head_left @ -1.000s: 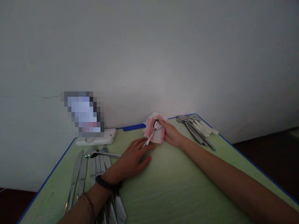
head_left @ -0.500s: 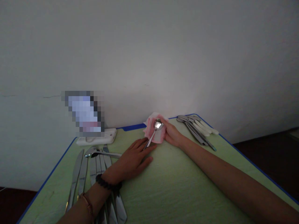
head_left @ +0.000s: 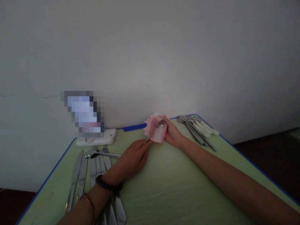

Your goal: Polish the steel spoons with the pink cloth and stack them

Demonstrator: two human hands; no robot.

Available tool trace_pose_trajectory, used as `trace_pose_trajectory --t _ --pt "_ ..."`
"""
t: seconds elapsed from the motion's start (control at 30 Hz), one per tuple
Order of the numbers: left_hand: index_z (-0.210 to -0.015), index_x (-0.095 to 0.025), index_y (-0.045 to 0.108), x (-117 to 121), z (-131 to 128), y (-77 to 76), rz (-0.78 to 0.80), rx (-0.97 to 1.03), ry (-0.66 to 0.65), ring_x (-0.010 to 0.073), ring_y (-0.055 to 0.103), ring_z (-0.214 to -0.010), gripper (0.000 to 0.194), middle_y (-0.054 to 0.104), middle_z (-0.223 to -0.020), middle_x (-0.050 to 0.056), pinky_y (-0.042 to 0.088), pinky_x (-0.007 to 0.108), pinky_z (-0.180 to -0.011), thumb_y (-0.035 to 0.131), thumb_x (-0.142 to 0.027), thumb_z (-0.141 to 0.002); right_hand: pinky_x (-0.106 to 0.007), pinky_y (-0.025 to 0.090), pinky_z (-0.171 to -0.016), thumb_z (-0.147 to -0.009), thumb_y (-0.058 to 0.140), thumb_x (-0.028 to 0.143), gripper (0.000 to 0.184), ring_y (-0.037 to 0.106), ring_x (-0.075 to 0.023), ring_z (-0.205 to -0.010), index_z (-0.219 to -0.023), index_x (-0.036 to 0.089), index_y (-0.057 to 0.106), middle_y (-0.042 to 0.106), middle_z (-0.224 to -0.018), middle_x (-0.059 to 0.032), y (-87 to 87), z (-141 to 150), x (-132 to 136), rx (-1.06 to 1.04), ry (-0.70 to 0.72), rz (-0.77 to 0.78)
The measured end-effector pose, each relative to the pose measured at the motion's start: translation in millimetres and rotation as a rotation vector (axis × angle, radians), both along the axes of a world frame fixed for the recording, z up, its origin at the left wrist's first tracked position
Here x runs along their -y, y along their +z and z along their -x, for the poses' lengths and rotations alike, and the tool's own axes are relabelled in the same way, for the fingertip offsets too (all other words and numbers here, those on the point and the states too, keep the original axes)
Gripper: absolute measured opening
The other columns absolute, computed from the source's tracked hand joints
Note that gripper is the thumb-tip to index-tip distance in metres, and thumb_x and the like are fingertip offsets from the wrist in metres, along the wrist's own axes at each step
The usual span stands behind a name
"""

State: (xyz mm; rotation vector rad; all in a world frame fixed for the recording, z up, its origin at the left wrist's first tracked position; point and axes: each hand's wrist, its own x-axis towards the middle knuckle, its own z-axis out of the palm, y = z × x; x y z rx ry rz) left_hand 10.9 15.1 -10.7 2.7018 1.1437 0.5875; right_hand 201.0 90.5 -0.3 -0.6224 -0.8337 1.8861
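Note:
A metal spoon [head_left: 152, 132] slants over a pink and white cloth [head_left: 154, 120] near the far edge of the table. My left hand [head_left: 134, 157] is closed on the end of the spoon's handle. In my right hand [head_left: 172, 132] is the cloth, spread behind and under the spoon's bowl, with my thumb by the bowl's tip. The bowl shows nearly edge-on. Left of my left hand, another spoon [head_left: 109, 154] lies across several metal table knives [head_left: 76, 178]; my left forearm hides part of that pile.
At the right back lie several spoons [head_left: 191, 128] and utensils with white handles [head_left: 203, 127]. A white device [head_left: 97, 137] stands at the left back, a blurred-out screen [head_left: 84, 112] above it. The green table [head_left: 178, 187] has a blue edge and meets a pale wall [head_left: 150, 56].
The spoon has turned about its handle, so its bowl now shows edge-on instead of face-up. My left fingers have drawn together around the handle. My right hand has barely moved.

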Motion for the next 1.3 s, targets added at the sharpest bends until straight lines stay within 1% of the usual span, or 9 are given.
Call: trace_pose_trajectory --t 0.17,0.43,0.57,0.7,0.77,0.9,1.03,1.1,1.3 --pt "-0.133 -0.017 0.043 2.0 -2.2 3.8 -0.002 0.021 0.02 0.023 0.053 -0.109 0.043 0.058 -0.118 0.012 0.045 0.042 -0.098 0.04 -0.017 -0.09 -0.046 0.042 -0.099 -0.092 0.034 0.049 0.046 0.064 -0.0234 -0.103 -0.11 0.015 0.06 0.069 -0.108 -0.0106 -1.2 0.0 -0.5 0.007 -0.025 0.038" --pt "-0.123 -0.017 0.046 2.1 -3.8 8.8 0.009 0.129 0.019 0.0198 0.059 -0.088 0.035 0.062 -0.096 0.008 0.05 0.035 -0.082 0.041 -0.015 -0.088 -0.044 0.045 -0.096 -0.088 0.041 0.054 0.048 0.065 -0.0235 -0.101 -0.108 0.016 0.062 0.069 -0.107 -0.011 -6.0 -0.9 -3.2 0.029 -0.01 -0.01" --pt "-0.115 -0.016 0.05 3.4 -3.1 8.5 -0.005 0.189 0.072 0.0189 0.062 -0.087 0.028 0.064 -0.096 0.008 0.051 0.033 -0.081 0.043 -0.015 -0.087 -0.045 0.045 -0.095 -0.089 0.036 0.054 0.051 0.068 -0.0243 -0.093 -0.105 0.015 0.064 0.071 -0.101 -0.0109 -3.9 0.0 -1.7 -0.002 0.062 -0.039" --pt "-0.108 -0.016 0.054 4.4 -3.3 11.0 -0.042 0.205 0.063 0.0184 0.064 -0.086 0.022 0.066 -0.094 0.008 0.052 0.032 -0.08 0.043 -0.018 -0.089 -0.044 0.048 -0.091 -0.09 0.042 0.046 0.039 0.069 -0.0238 -0.086 -0.1 0.015 0.065 0.072 -0.096 -0.0093 -1.1 1.8 0.7 0.014 0.047 -0.067" --pt "-0.108 -0.017 0.055 4.6 -3.4 13.1 -0.028 0.214 0.032 0.0182 0.064 -0.089 0.021 0.067 -0.095 0.008 0.052 0.032 -0.082 0.044 -0.023 -0.09 -0.045 0.05 -0.089 -0.088 0.047 0.044 0.035 0.07 -0.0241 -0.083 -0.099 0.016 0.064 0.073 -0.094 -0.0091 -0.8 2.2 1.6 0.021 0.046 -0.08" --pt "-0.12 -0.019 0.052 5.9 -2.4 16.2 0.001 0.185 -0.073 0.0203 0.058 -0.112 0.034 0.063 -0.119 0.01 0.048 0.036 -0.097 0.051 -0.03 -0.088 -0.043 0.051 -0.086 -0.084 0.052 0.047 0.037 0.069 -0.024 -0.083 -0.1 0.016 0.064 0.072 -0.095 -0.0093 -3.5 1.5 1.7 0.042 0.056 -0.1" --pt "-0.133 -0.018 0.044 8.7 -0.3 16.9 -0.01 0.142 -0.143 0.0223 0.049 -0.125 0.05 0.055 -0.132 0.012 0.042 0.038 -0.104 0.054 -0.033 -0.086 -0.037 0.048 -0.09 -0.082 0.057 0.039 0.027 0.067 -0.0197 -0.082 -0.092 0.015 0.066 0.073 -0.089 -0.0072 -8.4 1.0 -0.9 0.11 -0.075 -0.053" --pt "-0.137 -0.018 0.039 9.6 0.7 17.0 -0.02 0.14 -0.161 0.0232 0.046 -0.127 0.054 0.053 -0.135 0.012 0.041 0.04 -0.105 0.052 -0.034 -0.087 -0.036 0.048 -0.09 -0.081 0.059 0.035 0.022 0.066 -0.0185 -0.082 -0.087 0.015 0.066 0.072 -0.085 -0.006 -10.2 1.3 -2.3 0.131 -0.121 -0.032" --pt "-0.138 -0.019 0.039 8.0 2.1 17.0 -0.053 0.183 -0.153 0.0223 0.047 -0.124 0.049 0.059 -0.126 0.011 0.042 0.039 -0.104 0.047 -0.032 -0.091 -0.035 0.049 -0.085 -0.079 0.061 0.035 0.022 0.065 -0.0187 -0.079 -0.085 0.015 0.067 0.072 -0.085 -0.0062 -11.5 2.1 -2.8 0.115 -0.087 -0.048"
